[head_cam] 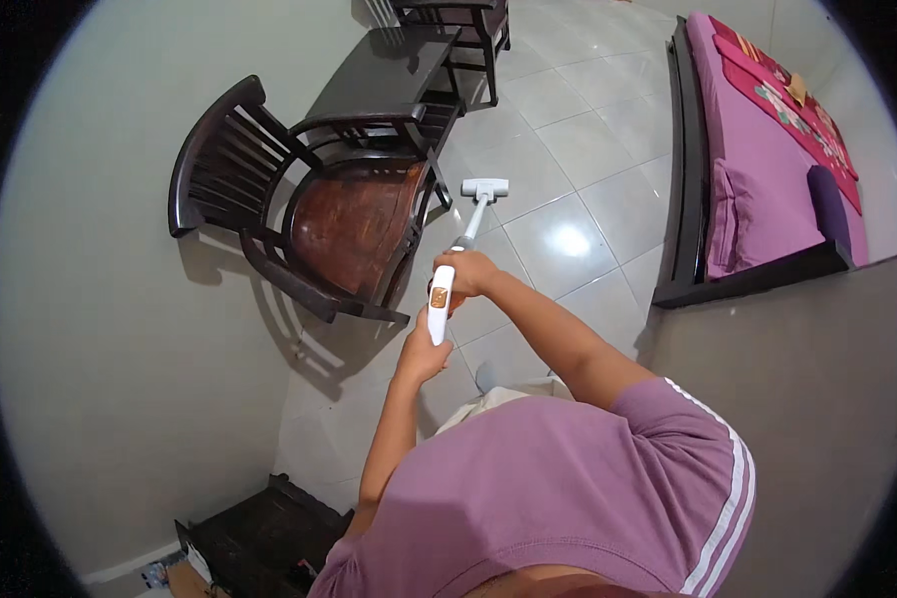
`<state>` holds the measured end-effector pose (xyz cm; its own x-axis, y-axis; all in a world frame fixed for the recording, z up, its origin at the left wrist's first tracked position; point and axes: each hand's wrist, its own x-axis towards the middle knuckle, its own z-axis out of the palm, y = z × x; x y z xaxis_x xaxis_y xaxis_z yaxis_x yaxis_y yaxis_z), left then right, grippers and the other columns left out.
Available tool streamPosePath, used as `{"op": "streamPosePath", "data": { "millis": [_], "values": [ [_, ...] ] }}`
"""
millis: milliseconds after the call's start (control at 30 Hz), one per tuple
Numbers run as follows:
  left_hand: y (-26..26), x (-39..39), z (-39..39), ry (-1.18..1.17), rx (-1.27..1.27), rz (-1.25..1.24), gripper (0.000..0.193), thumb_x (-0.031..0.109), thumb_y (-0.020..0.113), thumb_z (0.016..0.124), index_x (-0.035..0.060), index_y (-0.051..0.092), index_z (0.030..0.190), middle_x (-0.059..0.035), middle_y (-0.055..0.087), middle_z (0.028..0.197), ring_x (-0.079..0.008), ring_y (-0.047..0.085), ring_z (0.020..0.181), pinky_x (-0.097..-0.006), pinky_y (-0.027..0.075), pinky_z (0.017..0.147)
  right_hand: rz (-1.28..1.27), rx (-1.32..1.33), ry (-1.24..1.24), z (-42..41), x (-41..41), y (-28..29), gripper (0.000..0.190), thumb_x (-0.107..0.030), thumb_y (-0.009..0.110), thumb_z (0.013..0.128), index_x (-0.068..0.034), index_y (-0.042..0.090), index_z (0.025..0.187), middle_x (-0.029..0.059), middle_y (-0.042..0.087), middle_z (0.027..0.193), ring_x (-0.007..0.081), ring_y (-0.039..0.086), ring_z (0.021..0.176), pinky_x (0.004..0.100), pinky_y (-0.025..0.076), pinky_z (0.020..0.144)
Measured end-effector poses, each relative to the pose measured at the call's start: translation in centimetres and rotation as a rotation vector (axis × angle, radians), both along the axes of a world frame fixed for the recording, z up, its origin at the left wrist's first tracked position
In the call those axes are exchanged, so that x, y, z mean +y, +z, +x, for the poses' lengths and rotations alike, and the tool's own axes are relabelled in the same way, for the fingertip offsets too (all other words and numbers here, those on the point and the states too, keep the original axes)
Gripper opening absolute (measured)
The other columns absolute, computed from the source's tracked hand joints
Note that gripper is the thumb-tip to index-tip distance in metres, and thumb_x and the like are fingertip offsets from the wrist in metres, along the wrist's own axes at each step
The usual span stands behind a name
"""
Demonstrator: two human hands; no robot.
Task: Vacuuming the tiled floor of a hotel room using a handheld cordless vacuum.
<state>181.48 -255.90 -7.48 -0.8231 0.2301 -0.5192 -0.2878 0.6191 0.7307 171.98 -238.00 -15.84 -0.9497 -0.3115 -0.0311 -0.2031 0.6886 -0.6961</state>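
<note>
I hold a white stick vacuum cleaner (442,288) in both hands, its shaft slanting down and away from me. My left hand (423,354) grips the lower end of the white handle, which has an orange panel. Farther along, my right hand (466,272) is closed around the body by the shaft; part of an orange section shows beneath it. The white floor head (485,188) rests on the glossy tiled floor (579,153), just right of a dark wooden armchair (355,228). My palms and most fingers are hidden.
Behind the armchair stand a dark low table (381,71) and another chair (486,22) along the left wall (119,224). To the right is a dark bed frame (689,187) with a pink mattress, a pillow (762,217) and a red floral blanket (792,112). Dark furniture (261,534) sits at lower left.
</note>
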Motion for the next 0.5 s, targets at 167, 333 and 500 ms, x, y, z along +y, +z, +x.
{"op": "streamPosePath", "data": {
  "millis": [167,333,500],
  "values": [
    [-0.2,-0.2,-0.6,-0.053,-0.023,0.069,0.072,0.005,0.055,0.074,0.0124,0.030,0.141,-0.0173,0.063,0.083,-0.0231,0.063,0.053,-0.0356,0.053,0.052,0.085,-0.027,0.065,0.2,0.7,0.9,0.036,-0.040,0.066,0.074,-0.017,0.062,0.101,0.0108,0.065,0.100,0.0347,0.064,0.092,0.0456,0.050,0.077],
    [1.1,2.5,-3.1,-0.284,-0.037,0.123,0.072,0.001,0.054,0.074,0.0100,0.029,0.141,-0.0120,0.058,0.084,-0.0170,0.057,0.049,-0.0317,0.047,0.044,0.011,-0.089,-0.201,2.2,4.3,3.2,0.037,-0.041,0.067,0.076,-0.016,0.064,0.103,0.0124,0.069,0.097,0.0346,0.064,0.091,0.0438,0.050,0.077],
    [2.0,7.1,-4.0,-0.493,-0.048,0.115,0.077,0.004,0.054,0.072,0.0127,0.029,0.143,-0.0168,0.063,0.084,-0.0240,0.062,0.055,-0.0366,0.051,0.053,-0.007,-0.176,-0.496,5.7,9.2,3.1,0.037,-0.037,0.070,0.073,-0.016,0.065,0.104,0.0129,0.069,0.098,0.0336,0.066,0.090,0.0412,0.051,0.077]
  ]
}}
